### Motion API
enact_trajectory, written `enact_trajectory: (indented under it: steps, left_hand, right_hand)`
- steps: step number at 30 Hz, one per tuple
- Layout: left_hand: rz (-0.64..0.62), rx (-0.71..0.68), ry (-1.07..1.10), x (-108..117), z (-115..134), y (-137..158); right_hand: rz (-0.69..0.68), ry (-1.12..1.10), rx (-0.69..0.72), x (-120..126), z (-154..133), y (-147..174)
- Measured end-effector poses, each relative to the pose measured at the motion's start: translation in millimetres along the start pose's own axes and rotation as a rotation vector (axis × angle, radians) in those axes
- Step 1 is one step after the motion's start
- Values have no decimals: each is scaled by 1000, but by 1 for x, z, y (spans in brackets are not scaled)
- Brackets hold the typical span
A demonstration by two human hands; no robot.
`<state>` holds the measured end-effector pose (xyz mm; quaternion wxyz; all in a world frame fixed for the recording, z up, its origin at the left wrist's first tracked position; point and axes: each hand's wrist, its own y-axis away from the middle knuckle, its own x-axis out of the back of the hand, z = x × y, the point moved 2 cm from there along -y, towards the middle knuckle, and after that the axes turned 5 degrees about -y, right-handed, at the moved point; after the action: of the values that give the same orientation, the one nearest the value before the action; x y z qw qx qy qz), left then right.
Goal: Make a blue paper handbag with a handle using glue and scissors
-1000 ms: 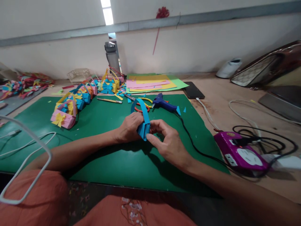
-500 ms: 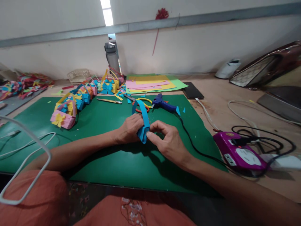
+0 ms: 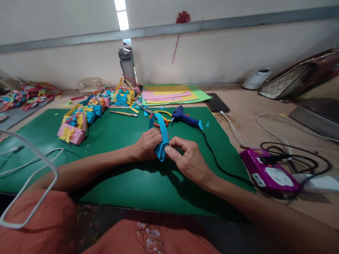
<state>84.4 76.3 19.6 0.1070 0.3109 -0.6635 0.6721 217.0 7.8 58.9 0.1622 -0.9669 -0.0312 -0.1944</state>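
A small blue paper basket (image 3: 160, 151) with an arched strip handle is held above the green mat (image 3: 119, 192). My left hand (image 3: 147, 144) is closed on its left side, with the fingertips hidden behind the paper. At the basket's right edge, my right hand (image 3: 189, 157) pinches the paper between thumb and index finger. Just beyond the hands lie scissors (image 3: 160, 121) with red and yellow handles and a blue glue gun (image 3: 184, 117). A cutter knife (image 3: 123, 113) rests further left.
Several finished paper baskets (image 3: 72, 130) stand in a row at the left. Coloured paper sheets (image 3: 172, 93) and a phone (image 3: 217, 102) lie at the back. A purple power strip (image 3: 267, 173) with black cord sits right; a white cable (image 3: 50, 165) loops at the left front.
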Motion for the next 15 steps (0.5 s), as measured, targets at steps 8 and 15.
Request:
enact_trajectory:
  steps: [8,15]
  left_hand:
    - [24,22,50,-1,-2,1]
    - [49,45,45,1,-1,-1]
  right_hand:
    - [-49,2,56,0,2,2]
    - [-25,89,62,-3,3,7]
